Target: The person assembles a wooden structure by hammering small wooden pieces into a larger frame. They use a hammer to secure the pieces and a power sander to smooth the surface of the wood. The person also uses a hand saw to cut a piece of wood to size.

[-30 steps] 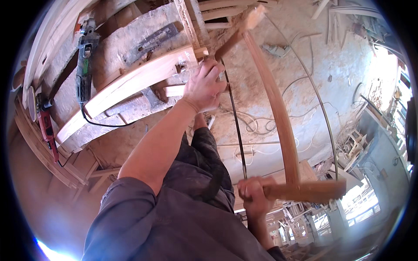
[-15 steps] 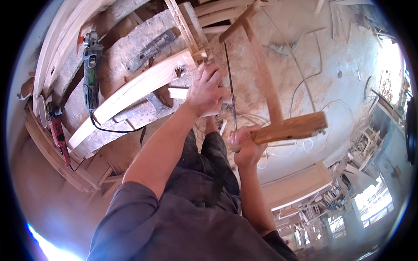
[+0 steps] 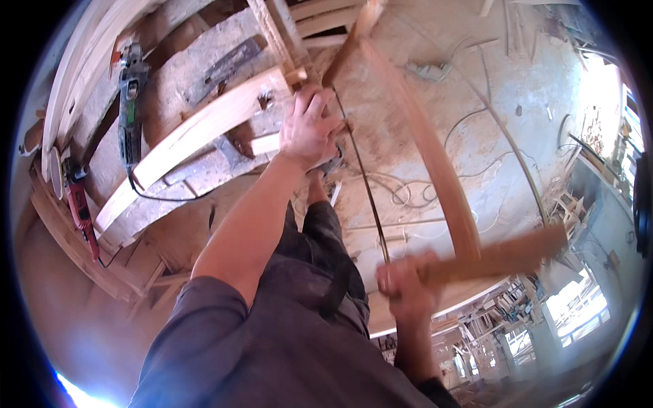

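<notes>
My right hand (image 3: 410,285), blurred, is closed around one end of a wooden frame saw (image 3: 435,153). The saw's thin dark blade (image 3: 367,187) runs from that hand up beside my left hand. My left hand (image 3: 309,129) has its fingers curled over the end of a pale wooden piece (image 3: 265,144) that juts out from the workbench; most of that end is hidden beneath the hand. A thick curved timber (image 3: 204,129) with a mortise near its end lies on the bench beside it. Where the blade meets the wood cannot be made out.
A dark angle grinder (image 3: 130,102) with a cord lies on the worn bench (image 3: 197,61) at left. Another, red grinder (image 3: 81,211) rests beyond it on curved boards. Cords (image 3: 462,122) trail over the dusty floor, and wood stacks (image 3: 490,319) stand at lower right.
My right hand has pulled the frame saw down and to the right, so more blade shows. My left hand stays on the wood; the whole view has shifted slightly.
</notes>
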The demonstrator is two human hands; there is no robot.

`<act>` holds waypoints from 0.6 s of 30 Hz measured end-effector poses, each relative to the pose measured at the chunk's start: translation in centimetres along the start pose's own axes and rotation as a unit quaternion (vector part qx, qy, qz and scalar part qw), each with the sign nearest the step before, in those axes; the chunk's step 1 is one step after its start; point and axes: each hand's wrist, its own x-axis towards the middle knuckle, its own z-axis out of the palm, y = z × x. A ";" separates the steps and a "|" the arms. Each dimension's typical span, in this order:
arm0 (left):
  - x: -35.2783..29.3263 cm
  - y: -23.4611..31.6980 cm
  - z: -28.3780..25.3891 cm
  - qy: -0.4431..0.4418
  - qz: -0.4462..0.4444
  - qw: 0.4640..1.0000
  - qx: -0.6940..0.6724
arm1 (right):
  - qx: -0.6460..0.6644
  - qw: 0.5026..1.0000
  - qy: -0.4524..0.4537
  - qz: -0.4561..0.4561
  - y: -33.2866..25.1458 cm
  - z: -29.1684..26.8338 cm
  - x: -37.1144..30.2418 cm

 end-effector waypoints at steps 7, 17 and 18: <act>0.6 0.3 -0.3 -0.014 0.013 1.000 0.005 | 0.066 0.995 -0.013 -0.074 7.4 -0.5 6.3; 0.8 0.5 -0.2 0.012 0.026 1.000 0.012 | -0.037 0.990 -0.113 -0.080 7.0 -4.4 3.0; 0.3 0.6 -0.2 0.015 0.024 1.000 0.014 | -0.009 0.991 -0.071 -0.113 6.1 -4.1 0.3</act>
